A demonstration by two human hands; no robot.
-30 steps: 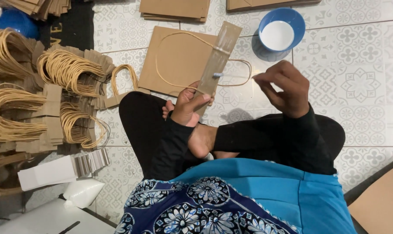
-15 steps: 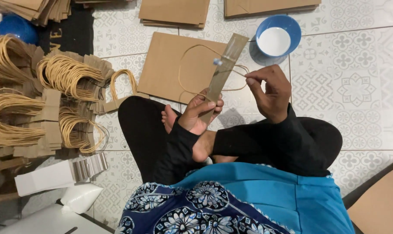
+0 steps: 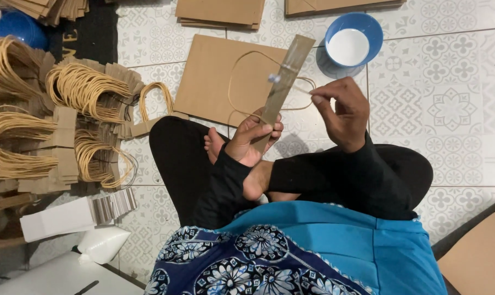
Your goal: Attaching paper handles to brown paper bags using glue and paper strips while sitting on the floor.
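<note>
The left hand (image 3: pixel 251 139) pinches the lower end of a brown card strip (image 3: pixel 283 79), which tilts up toward one o'clock. The right hand (image 3: pixel 340 112), at three o'clock from it, pinches a cord loop (image 3: pixel 242 68) that crosses the strip. A flat paper bag (image 3: pixel 214 76) lies on the tiled floor (image 3: pixel 449 109) beneath. A blue bowl (image 3: pixel 354 43) of white liquid sits at one o'clock; handle stacks (image 3: pixel 51 120) lie at nine.

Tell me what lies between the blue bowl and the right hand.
In the head view, only bare patterned floor tile separates the blue bowl from the right hand; the cardboard strip stands left of that stretch.
</note>
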